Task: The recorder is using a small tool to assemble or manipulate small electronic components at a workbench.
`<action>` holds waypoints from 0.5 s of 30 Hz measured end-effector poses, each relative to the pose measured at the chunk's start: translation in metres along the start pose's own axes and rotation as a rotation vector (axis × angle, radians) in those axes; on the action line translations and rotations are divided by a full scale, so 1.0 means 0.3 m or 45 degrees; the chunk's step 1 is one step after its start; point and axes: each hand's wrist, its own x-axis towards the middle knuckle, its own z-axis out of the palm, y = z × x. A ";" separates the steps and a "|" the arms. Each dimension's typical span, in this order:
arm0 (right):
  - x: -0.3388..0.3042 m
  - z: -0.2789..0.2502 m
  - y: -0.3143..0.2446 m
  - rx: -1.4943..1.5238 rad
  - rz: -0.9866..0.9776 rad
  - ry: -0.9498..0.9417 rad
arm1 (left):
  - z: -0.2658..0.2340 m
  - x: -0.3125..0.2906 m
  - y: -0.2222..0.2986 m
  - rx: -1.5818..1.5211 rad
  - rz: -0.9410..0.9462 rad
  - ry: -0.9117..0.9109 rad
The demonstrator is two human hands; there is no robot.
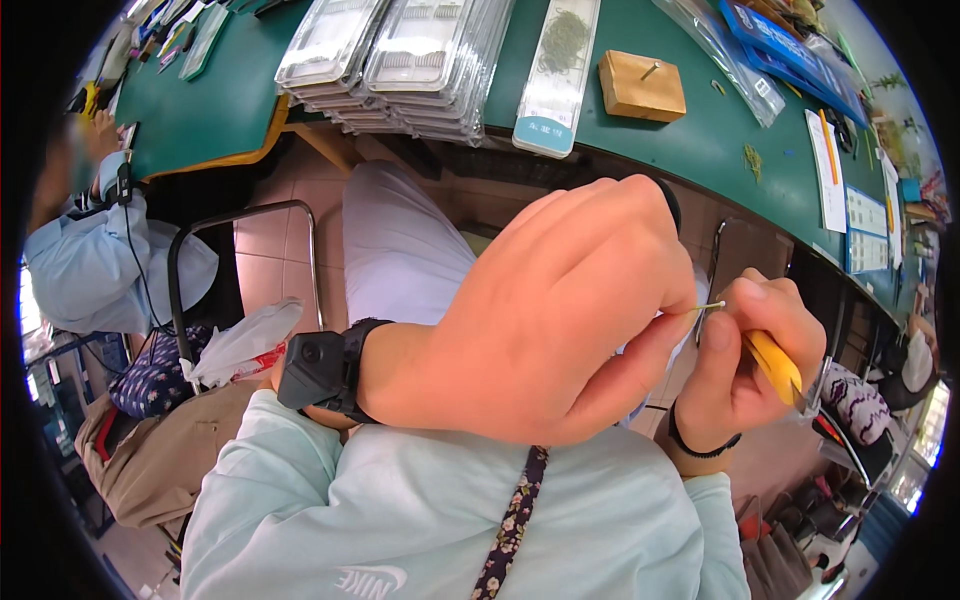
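Note:
My left hand is raised in front of my chest, thumb and forefinger pinched on a thin green strand. The strand points right and ends in a small white tip, close to the thumb and forefinger of my right hand. Whether those right fingertips touch the strand I cannot tell. Curled in the right palm is a yellow tool with a grey metal end; the fingers partly cover it, so its exact kind is unclear.
Beyond my hands runs a green table. On it are stacked clear plastic trays, a long box with green strands, a wooden block with a metal pin, and blue cases. At left, a co-worker's sleeve shows beside a chair frame.

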 end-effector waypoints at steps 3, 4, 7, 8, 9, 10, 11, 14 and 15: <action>0.005 0.001 0.008 0.022 -0.060 -0.060 | 0.012 -0.004 0.004 0.065 -0.011 0.003; 0.010 0.000 0.007 0.020 -0.056 -0.059 | 0.016 -0.006 0.003 0.062 -0.013 0.001; 0.022 0.000 0.007 -0.003 -0.055 -0.114 | 0.019 -0.010 0.001 0.103 -0.006 0.007; 0.022 0.003 0.009 -0.018 -0.056 -0.117 | 0.016 -0.010 0.000 0.116 -0.014 -0.014; 0.022 0.005 0.010 -0.034 -0.056 -0.120 | 0.015 -0.010 -0.001 0.127 -0.022 -0.035; 0.020 0.006 0.010 -0.035 -0.053 -0.119 | 0.016 -0.010 -0.001 0.124 -0.024 -0.037; 0.019 0.008 0.010 -0.050 -0.031 -0.091 | 0.016 -0.010 -0.001 0.137 -0.034 -0.047; 0.014 0.007 0.005 -0.080 0.042 -0.067 | 0.015 -0.005 -0.003 0.182 -0.035 -0.061; 0.012 0.007 0.003 -0.091 0.088 -0.073 | 0.014 -0.003 -0.006 0.219 -0.024 -0.062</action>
